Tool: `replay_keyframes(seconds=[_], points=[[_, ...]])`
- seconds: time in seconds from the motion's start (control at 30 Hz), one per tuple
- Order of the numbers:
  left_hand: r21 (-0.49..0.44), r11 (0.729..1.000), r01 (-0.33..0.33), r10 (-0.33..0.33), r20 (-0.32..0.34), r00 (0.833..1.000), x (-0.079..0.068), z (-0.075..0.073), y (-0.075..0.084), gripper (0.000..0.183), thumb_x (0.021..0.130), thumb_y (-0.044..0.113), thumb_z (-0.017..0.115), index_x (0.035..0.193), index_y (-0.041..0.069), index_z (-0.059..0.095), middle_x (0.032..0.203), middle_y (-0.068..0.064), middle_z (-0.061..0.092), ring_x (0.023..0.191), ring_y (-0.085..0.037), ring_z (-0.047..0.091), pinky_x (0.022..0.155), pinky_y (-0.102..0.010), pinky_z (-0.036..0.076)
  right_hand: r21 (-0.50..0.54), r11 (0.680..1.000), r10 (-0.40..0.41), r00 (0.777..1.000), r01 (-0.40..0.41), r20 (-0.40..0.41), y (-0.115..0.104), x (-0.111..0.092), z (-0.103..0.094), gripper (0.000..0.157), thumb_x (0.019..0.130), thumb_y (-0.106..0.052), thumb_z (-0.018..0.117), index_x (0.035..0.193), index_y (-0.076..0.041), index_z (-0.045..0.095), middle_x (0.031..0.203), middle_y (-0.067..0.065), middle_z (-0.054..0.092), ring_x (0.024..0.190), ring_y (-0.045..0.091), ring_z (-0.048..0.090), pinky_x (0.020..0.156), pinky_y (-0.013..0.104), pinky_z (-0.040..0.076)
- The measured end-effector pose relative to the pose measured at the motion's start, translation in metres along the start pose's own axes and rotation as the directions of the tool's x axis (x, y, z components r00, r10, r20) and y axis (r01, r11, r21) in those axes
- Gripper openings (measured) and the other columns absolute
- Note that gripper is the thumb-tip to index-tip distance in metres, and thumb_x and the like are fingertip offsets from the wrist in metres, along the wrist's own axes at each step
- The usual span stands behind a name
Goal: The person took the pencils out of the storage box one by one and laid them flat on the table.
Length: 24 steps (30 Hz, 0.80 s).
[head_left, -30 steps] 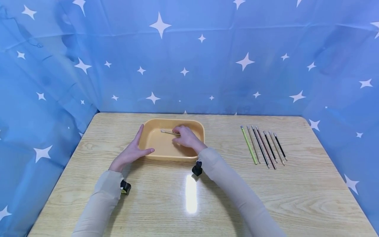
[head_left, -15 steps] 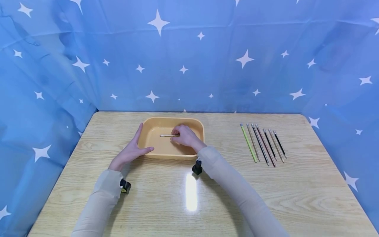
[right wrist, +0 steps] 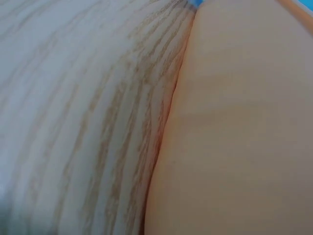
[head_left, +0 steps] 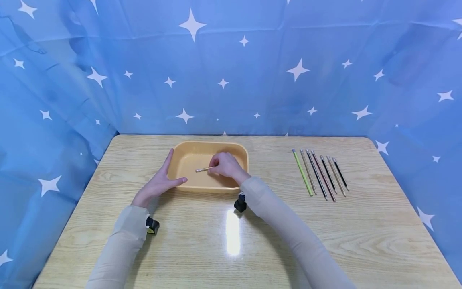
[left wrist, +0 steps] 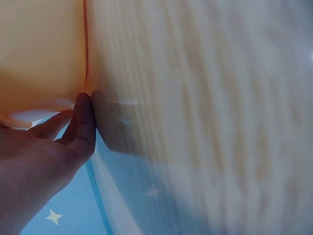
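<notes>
An orange plastic basin [head_left: 191, 187] stands at the back of the table, left of centre in the head view. Inside it, my right hand [head_left: 227, 165] pinches a pencil [head_left: 203, 169] whose eraser end sticks out to the left; the rest is hidden by the fingers. My left hand [head_left: 159, 185] rests against the basin's left side, fingers straight along the outside and thumb stretched over the front rim. In the left wrist view, fingertips of the left hand [left wrist: 58, 142] touch the basin wall [left wrist: 44, 54]. The right wrist view shows only the basin's outer wall [right wrist: 234, 127] beside the tabletop.
Several pencils lie in a slanted row on the right of the wooden table [head_left: 382, 224], among them a green pencil [head_left: 302, 172] and a short black pencil [head_left: 341, 174]. A blue star-patterned cloth [head_left: 260, 92] hangs behind and at the sides.
The pencil in my right hand has swung, its eraser end coming toward the front of the basin. My left hand keeps its place, and the view has tilted slightly.
</notes>
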<state>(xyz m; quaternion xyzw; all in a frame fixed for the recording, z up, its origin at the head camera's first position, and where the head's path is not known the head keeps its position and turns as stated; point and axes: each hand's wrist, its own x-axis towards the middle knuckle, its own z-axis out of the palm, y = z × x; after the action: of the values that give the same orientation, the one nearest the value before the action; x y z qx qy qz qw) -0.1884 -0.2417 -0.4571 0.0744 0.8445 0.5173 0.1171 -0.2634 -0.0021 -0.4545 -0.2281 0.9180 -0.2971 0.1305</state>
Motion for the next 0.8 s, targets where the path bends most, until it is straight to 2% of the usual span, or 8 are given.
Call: replay_keyframes(seconds=[0.27, 0.43, 0.63, 0.8], points=[[0.002, 1.0, -0.011, 0.011, 0.002, 1.0, 0.0015, 0.0004, -0.0014, 0.102, 0.078, 0.032, 0.069, 0.14, 0.034, -0.011, 0.147, 0.008, -0.012, 0.132, -0.023, -0.005, 0.103, -0.053, 0.005, -0.051, 0.998, -0.042, 0.999, 0.042, 0.005, -0.0027, -0.0017, -0.0003, 0.01, 0.074, -0.02, 0.074, 0.074, -0.015, 0.065, 0.068, -0.009, 0.059, 0.068, 0.01, 0.051, 0.064, 0.026, 0.039], [0.001, 1.0, -0.01, 0.01, 0.004, 1.0, 0.0007, 0.0009, -0.0024, 0.102, 0.077, 0.033, 0.069, 0.14, 0.036, -0.011, 0.146, 0.01, -0.012, 0.132, -0.023, -0.005, 0.102, -0.054, 0.006, -0.047, 0.997, -0.055, 0.998, 0.056, 0.015, -0.0022, -0.0017, 0.0006, 0.008, 0.076, -0.019, 0.072, 0.074, -0.015, 0.065, 0.068, -0.009, 0.059, 0.067, 0.01, 0.051, 0.063, 0.025, 0.04], [0.002, 1.0, -0.001, 0.001, 0.003, 1.0, 0.0001, 0.0018, -0.0023, 0.103, 0.076, 0.035, 0.07, 0.139, 0.038, -0.011, 0.146, 0.009, -0.012, 0.132, -0.024, -0.004, 0.103, -0.053, 0.006, 0.044, 0.999, -0.031, 0.999, 0.029, 0.04, 0.0001, -0.0025, 0.0003, 0.007, 0.078, -0.018, 0.069, 0.076, -0.015, 0.064, 0.07, -0.006, 0.059, 0.064, 0.011, 0.051, 0.059, 0.023, 0.041], [-0.016, 1.0, -0.002, 0.003, 0.014, 1.0, -0.0012, 0.0003, 0.0048, 0.103, 0.078, 0.03, 0.07, 0.141, 0.032, -0.012, 0.147, 0.005, -0.012, 0.132, -0.025, -0.005, 0.103, -0.052, 0.004, 0.117, 0.993, -0.034, 0.998, 0.027, 0.054, -0.0004, -0.0038, -0.0027, 0.006, 0.079, -0.017, 0.068, 0.078, -0.012, 0.064, 0.075, -0.003, 0.061, 0.063, 0.012, 0.052, 0.057, 0.023, 0.043]])
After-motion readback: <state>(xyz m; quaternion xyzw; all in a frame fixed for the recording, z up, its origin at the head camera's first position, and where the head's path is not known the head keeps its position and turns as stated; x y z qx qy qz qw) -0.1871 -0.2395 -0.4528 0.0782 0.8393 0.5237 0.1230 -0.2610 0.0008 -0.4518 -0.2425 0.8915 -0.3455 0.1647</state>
